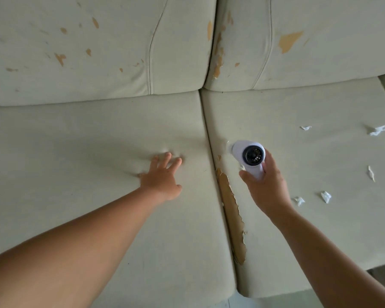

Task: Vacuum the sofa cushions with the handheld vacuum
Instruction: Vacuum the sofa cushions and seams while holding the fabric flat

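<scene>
right hand: my fingers and thumb are wrapped round the white handle of the handheld vacuum, over the right seat cushion.
handheld vacuum: a white body with its dark round rear end facing the camera. It sits near the left edge of the right seat cushion, just beside the seam between the two seats. I cannot tell whether its mouth touches the fabric.
left hand: my fingers are straight and spread, palm down, pressing into the left seat cushion near its right edge. The fabric dimples around the fingertips.
peeled strip: a long tan patch where the covering has flaked away, running along the left edge of the right seat cushion toward its front corner.
paper scraps: several small white torn bits scattered over the right half of the right seat cushion, to the right of my right hand.
back cushions: two pale ones behind the seats, both flecked with tan worn spots, heaviest along the seam between them.
</scene>
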